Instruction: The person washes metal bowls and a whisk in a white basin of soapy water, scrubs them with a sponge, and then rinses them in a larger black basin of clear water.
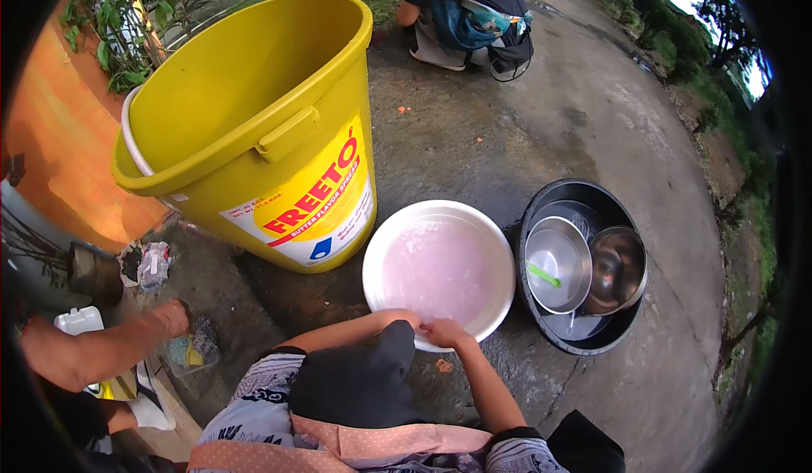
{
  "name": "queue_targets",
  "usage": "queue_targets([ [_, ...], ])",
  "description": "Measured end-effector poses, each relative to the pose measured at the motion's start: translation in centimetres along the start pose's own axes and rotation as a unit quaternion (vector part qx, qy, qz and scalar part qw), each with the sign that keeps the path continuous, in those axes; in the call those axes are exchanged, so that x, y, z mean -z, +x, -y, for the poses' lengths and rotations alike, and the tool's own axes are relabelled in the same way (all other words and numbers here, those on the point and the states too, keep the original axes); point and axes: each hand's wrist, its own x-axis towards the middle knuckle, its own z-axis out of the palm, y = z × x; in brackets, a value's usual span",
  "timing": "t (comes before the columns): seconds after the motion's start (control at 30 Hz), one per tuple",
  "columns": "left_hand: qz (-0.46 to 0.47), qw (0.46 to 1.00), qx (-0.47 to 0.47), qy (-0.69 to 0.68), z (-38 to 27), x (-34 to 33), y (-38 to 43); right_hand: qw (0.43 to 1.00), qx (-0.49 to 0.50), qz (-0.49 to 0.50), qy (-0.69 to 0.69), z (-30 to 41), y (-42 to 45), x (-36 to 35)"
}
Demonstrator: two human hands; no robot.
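A round white plastic basin (373, 260) stands on the wet concrete before me, holding cloudy pinkish water (438, 264). My left hand (401, 317) and my right hand (442, 331) meet at its near rim, close together over the water's edge. My knee partly covers the left one. Whether anything is between the fingers I cannot tell. Right of the basin is a black tub (531, 321) with some water in it. Inside sit a metal pan (550, 251) and a shiny steel bowl (612, 276). A green utensil (543, 274) lies in the pan.
A tall yellow plastic bucket (311, 187) with a Freeto label towers behind the basin's left. Another person's hand (172, 317) is near a clear container (193, 359) with scouring pads at left. Farther off, a person (469, 10) crouches on the concrete. An orange wall (76, 143) borders the left.
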Motion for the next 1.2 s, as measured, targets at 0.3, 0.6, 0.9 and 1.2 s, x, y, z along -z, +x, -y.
queue_targets([
  [0.3,-0.547,0.796,-0.063,-0.253,0.9,0.0,-6.4,0.858,0.104,-0.496,-0.081,0.9,-8.2,-2.7],
  [0.6,-0.604,0.759,0.098,-0.223,2.6,1.6,-12.6,0.885,-0.017,-0.458,-0.081,1.0,-6.9,-5.6],
  [0.9,-0.779,0.609,0.094,0.116,0.5,6.4,-27.2,0.879,-0.014,-0.47,-0.082,0.3,-6.6,-5.2],
  [1.2,-0.752,0.536,0.088,0.374,-0.6,12.5,-34.6,0.852,-0.015,-0.52,-0.055,1.2,-1.6,-0.7],
])
